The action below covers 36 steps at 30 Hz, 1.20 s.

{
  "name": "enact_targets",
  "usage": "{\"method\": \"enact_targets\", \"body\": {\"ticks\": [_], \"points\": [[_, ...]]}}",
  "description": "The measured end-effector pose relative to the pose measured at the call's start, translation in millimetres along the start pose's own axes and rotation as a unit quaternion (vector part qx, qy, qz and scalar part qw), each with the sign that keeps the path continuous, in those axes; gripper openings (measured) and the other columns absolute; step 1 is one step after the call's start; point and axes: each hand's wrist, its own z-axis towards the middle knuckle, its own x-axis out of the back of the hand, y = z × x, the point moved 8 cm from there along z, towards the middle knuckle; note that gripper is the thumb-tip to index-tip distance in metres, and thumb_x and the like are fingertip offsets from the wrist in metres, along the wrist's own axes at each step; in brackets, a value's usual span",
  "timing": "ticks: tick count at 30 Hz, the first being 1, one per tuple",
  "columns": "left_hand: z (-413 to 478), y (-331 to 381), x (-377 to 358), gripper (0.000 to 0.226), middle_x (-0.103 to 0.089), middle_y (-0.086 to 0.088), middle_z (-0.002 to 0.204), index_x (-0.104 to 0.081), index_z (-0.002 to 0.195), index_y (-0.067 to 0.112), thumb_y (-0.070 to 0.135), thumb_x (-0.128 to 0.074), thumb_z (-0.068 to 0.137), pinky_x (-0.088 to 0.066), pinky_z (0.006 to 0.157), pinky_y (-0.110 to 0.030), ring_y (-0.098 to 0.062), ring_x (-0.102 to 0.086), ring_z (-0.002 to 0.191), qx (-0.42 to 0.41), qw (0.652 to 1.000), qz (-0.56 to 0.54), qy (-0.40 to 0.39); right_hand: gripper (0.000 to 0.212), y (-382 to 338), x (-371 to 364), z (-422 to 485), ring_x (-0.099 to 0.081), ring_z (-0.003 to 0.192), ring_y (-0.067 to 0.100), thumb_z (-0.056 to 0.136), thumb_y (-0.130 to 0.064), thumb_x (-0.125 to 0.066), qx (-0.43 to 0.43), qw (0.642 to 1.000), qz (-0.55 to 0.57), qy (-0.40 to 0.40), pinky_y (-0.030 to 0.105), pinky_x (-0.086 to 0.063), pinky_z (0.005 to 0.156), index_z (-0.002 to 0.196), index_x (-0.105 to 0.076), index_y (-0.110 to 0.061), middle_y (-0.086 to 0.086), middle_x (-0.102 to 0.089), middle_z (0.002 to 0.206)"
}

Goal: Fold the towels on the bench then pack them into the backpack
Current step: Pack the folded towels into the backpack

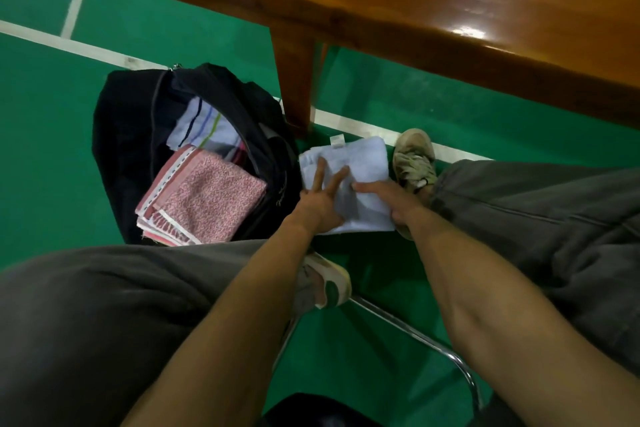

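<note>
Left hand lies flat, right hand grips — soft, square-folded white towel.

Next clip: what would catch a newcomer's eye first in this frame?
Both hands hold a folded pale blue towel at centre, left hand with fingers spread on top, right hand gripping its edge. Left of it, an open black backpack holds a pink patterned towel and a striped one. A glossy wooden bench crosses the top.
</note>
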Motion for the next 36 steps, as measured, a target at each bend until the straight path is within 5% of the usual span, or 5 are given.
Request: {"method": "enact_targets", "body": {"ticks": [9,20,25,29,36], "points": [[9.4,-33.4,-2.3,0.12,0.018,-0.009,0.167,0.011,0.156,0.041,0.045,-0.074,0.073,-0.037,0.114,-0.054,-0.046,0.008,0.152,0.019,1.0,-0.003,-0.011,0.113,-11.6,-2.0,18.0,-0.063,0.11,0.027,0.038,-0.078,-0.083,0.035,0.99,-0.089,0.105,0.041,-0.053,0.096,0.13,-0.057,-0.02,0.003,-0.063,0.127],[-13.5,-24.5,18.4,0.111,0.016,-0.01,0.166,-0.001,0.159,0.03,0.021,-0.079,0.08,-0.043,0.109,-0.053,-0.038,-0.002,0.154,0.052,0.997,-0.056,-0.008,0.123,-11.8,-16.7,17.6,-0.057,0.117,0.03,0.043,-0.059,-0.09,0.049,0.994,-0.051,0.085,0.041,-0.051,0.094,0.148,-0.039,-0.021,0.004,-0.057,0.137],[-16.9,-28.8,20.2,0.122,0.014,-0.006,0.168,0.02,0.145,0.048,0.033,-0.081,0.079,-0.046,0.106,-0.052,-0.044,-0.02,0.15,0.037,0.999,-0.025,-0.01,0.101,-10.5,-17.7,18.1,-0.062,0.108,0.027,0.052,-0.048,-0.091,0.047,0.997,0.0,0.068,0.031,-0.05,0.079,0.138,-0.05,-0.015,0.005,-0.063,0.125],[-19.2,-25.7,28.9,0.115,0.017,-0.008,0.167,0.009,0.156,0.044,0.028,-0.078,0.083,-0.049,0.103,-0.053,-0.039,-0.026,0.15,0.028,0.998,-0.047,-0.009,0.067,0.3,-37.8,11.2,-0.07,0.106,0.032,0.062,-0.035,-0.091,-0.002,0.99,0.129,-0.055,0.04,-0.057,0.091,0.12,-0.071,-0.009,0.013,-0.073,0.117],[-36.1,-27.3,41.3,0.111,0.014,-0.009,0.168,0.007,0.157,0.044,0.033,-0.078,0.086,-0.046,0.106,-0.052,-0.038,-0.032,0.148,0.021,0.998,-0.061,-0.001,0.048,-11.7,-47.9,-1.0,-0.068,0.105,0.035,0.064,-0.033,-0.087,0.013,0.993,0.114,-0.037,0.048,-0.054,0.1,0.104,-0.076,-0.01,0.013,-0.075,0.108]]}}
